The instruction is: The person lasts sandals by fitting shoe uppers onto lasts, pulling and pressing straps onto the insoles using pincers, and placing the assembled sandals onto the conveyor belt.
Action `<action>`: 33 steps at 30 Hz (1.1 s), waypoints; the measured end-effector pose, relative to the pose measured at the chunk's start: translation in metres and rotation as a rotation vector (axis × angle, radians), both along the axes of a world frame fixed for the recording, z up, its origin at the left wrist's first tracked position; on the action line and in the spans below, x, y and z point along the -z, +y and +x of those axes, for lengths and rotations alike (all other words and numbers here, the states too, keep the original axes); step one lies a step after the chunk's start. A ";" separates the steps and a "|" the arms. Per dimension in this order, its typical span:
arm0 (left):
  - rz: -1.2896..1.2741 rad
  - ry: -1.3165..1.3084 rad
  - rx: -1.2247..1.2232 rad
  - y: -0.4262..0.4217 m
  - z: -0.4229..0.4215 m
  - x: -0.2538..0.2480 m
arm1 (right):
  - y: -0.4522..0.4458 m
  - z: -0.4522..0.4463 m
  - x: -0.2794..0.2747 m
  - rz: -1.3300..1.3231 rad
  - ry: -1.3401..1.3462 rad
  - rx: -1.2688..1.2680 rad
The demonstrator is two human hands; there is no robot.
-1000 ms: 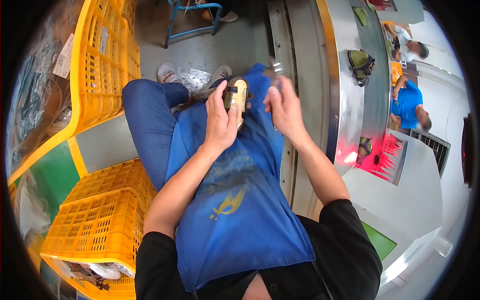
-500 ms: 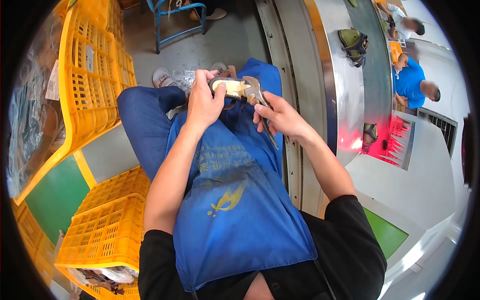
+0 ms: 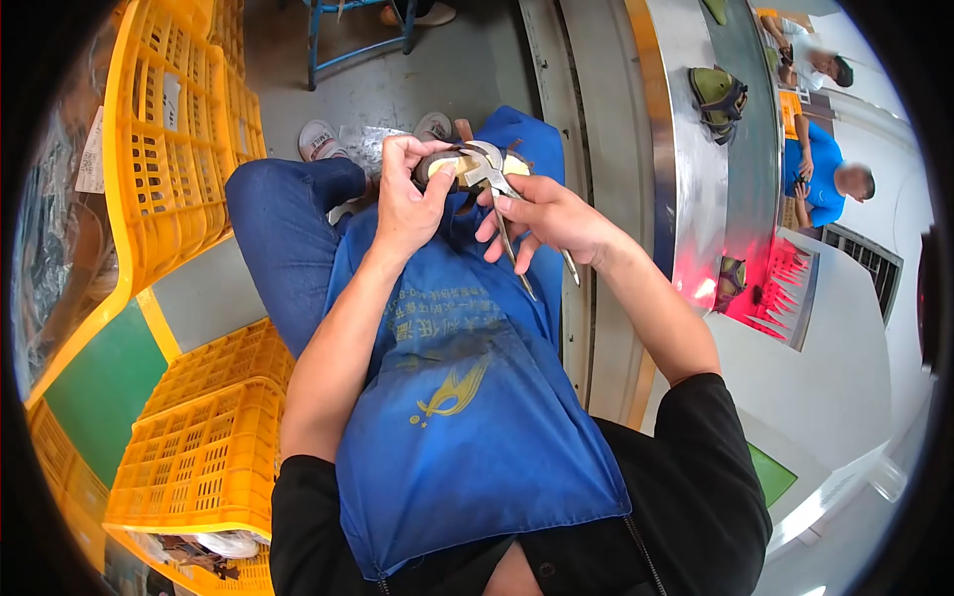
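Above my lap, my left hand [image 3: 410,197] grips the left end of a shoe-like piece [image 3: 517,165] with a pale yellow sole and dark edge, thumb on the sole. My right hand [image 3: 547,221] holds metal pincers [image 3: 496,179], fingers around the handles, which point down toward me and stand apart. The pincer head lies over the middle of the sole. Whether its jaws grip anything is too small to tell. Dark straps show around the piece.
Yellow crates [image 3: 184,149] stand at the left, more [image 3: 204,447] lower left. A conveyor [image 3: 750,179] on the right carries green-and-black shoes [image 3: 717,99] near a red-lit opening [image 3: 780,288]. Two people sit beyond it. A blue stool [image 3: 363,50] stands at the top.
The piece has turned from upright to sideways. My right hand has brought the pincers onto it, then further left along the sole, and their handles have spread.
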State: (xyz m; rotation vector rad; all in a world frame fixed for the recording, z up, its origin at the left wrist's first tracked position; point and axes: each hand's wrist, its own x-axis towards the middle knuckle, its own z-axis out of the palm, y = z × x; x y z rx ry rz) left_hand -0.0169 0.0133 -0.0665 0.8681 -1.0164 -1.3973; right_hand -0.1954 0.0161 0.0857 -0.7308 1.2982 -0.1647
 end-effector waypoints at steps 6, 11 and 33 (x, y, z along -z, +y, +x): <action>-0.017 -0.089 -0.024 0.000 0.005 -0.006 | -0.010 -0.005 0.002 0.010 0.089 -0.080; -0.025 -0.230 0.067 0.000 0.022 -0.004 | 0.006 0.002 0.016 -0.323 0.342 -0.276; -0.302 -0.494 -0.011 -0.005 0.035 -0.013 | 0.004 0.003 0.018 -0.637 0.580 -0.522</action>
